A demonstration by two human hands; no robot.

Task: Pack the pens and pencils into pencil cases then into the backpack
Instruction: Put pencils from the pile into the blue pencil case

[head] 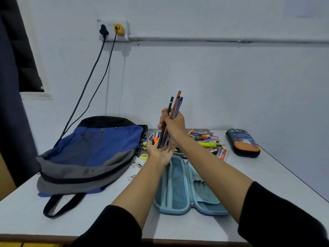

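One pencil bundle point(175, 106) gripped in right hand point(173, 124), left hand point(161, 154) open flat under its ends; forearms point(213, 166) partly hide blue pencil case point(179, 186)

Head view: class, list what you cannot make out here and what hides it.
Head view only.
Pencil bundle: count and middle hidden by the right hand gripping it.
Pen pile: partly behind the hands; small, blurred.
Blue pencil case: far end partly behind the left hand.
Backpack: inside hidden by its fabric.
Dark pencil case: closed, contents unseen.
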